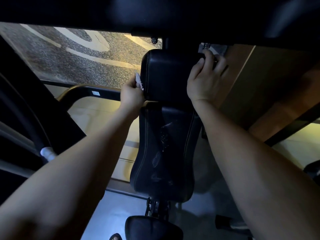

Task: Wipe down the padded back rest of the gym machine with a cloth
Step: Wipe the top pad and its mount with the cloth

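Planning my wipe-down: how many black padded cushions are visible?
3: black upholstered head pad on top, long stitched back pad below, rounded seat pad at bottom. Others may be hidden.

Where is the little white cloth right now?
In the head view, the cloth is left of centre, held in the left hand and pressed against the left edge of the upper pad.

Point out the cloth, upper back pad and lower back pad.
cloth [139, 81]: head view, exposed white edge.
upper back pad [166, 73]: head view, centre of front face.
lower back pad [164, 146]: head view, wet-streaked middle.
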